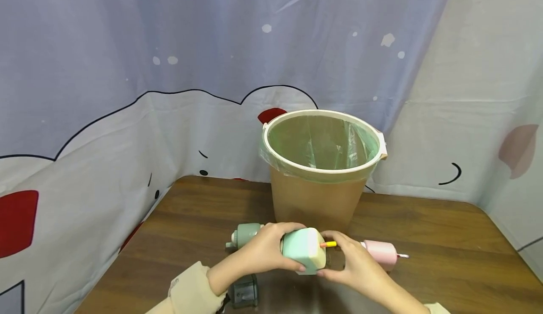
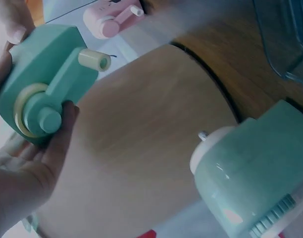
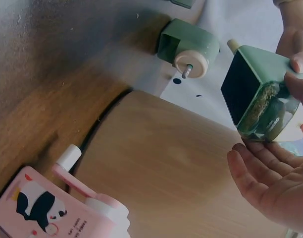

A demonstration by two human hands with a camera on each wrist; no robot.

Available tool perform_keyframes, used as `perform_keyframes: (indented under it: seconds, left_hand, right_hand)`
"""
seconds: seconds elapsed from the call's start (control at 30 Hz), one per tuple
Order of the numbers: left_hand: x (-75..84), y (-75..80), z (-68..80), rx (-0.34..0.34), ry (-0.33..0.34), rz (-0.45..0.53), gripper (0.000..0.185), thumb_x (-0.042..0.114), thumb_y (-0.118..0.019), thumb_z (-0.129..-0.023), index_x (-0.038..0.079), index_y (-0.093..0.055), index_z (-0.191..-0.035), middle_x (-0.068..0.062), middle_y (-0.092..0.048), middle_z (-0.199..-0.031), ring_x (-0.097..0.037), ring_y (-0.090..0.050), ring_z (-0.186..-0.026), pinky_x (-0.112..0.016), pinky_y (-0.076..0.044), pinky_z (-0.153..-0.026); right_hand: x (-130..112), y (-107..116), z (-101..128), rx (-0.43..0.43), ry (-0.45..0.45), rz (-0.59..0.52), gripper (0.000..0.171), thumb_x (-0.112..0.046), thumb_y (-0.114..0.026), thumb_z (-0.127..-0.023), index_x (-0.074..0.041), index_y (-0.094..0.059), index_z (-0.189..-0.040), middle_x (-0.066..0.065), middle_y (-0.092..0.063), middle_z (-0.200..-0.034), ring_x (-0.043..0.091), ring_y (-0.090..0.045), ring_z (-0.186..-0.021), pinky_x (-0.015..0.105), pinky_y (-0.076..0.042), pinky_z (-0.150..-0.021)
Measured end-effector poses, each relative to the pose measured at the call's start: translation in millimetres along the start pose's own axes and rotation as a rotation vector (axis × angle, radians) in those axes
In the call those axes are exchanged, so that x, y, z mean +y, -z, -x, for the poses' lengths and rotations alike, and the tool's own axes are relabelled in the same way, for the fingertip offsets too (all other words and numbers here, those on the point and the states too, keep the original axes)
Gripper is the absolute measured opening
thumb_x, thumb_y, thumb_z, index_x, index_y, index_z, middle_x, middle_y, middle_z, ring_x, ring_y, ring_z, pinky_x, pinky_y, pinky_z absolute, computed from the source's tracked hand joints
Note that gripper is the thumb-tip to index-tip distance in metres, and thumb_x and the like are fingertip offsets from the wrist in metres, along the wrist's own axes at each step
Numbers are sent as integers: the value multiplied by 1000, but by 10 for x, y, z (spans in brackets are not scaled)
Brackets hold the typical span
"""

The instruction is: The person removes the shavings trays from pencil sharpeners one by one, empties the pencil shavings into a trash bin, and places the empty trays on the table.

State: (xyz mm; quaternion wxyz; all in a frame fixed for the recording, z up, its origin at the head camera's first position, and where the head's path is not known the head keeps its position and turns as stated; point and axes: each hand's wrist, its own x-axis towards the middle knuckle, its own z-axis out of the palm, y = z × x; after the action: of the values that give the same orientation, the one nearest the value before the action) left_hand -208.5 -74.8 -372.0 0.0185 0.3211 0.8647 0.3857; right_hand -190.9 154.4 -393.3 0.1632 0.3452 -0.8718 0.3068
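2 cream sleeves (image 1: 197, 287), bare hands (image 1: 270, 252)

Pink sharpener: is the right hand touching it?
Apart. Right wrist view: a wide gap separates the right hand from the pink sharpener, with the bin's wall showing between them.

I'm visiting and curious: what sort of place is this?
Probably a screened-off work corner: printed fabric hangs behind and beside a wood-grained table, with a green pencil sharpener held over it.
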Motion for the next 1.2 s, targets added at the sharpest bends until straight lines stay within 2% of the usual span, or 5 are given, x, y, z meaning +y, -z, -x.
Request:
perform_keyframes:
  seconds: [0.53,0.67,0.8,1.0,1.2]
  left_hand:
    - [-91,136,-14,-36,-190,-17,69,19,-86,-66,7,-57,-127,-5,-66,-115,-10,-61,-100,-20,-49,-84]
    - [-78,161,-8,-8,-190,-26,69,20,-86,-66,9,-56,-127,-4,-66,-116,-11,-60,-101,-22,-49,-85]
    - [-24,150,15,33,-139,-24,67,24,-86,-66,12,-57,-126,0,-65,-115,-9,-59,-99,-23,-49,-84]
    - [93,170,82,66,-107,-62,65,24,-86,-65,17,-59,-123,4,-64,-115,-8,-59,-98,-24,-49,-83]
    - [90,239,135,-36,-173,-146,68,27,-84,-68,11,-55,-128,1,-64,-117,-8,-60,-99,-21,-49,-83]
  right_hand:
    - [-40,-5,-48,60,41,35,62,-20,-89,-57,-11,-58,-110,-8,-62,-105,7,-61,-92,29,-53,-78]
    - [-52,-21,-78,98,26,38,61,-20,-89,-56,-9,-60,-109,-8,-62,-104,7,-61,-91,28,-53,-77]
    - [-53,-11,-94,125,23,36,61,-19,-89,-55,-9,-61,-108,-7,-63,-104,7,-61,-91,28,-53,-78]
    - [-98,41,-94,108,27,28,60,-18,-88,-57,-11,-60,-109,-8,-61,-107,10,-61,-96,31,-53,-81]
    - [-142,74,-59,-12,6,30,56,-25,-86,-62,-12,-59,-110,-6,-60,-112,18,-57,-105,40,-52,-84]
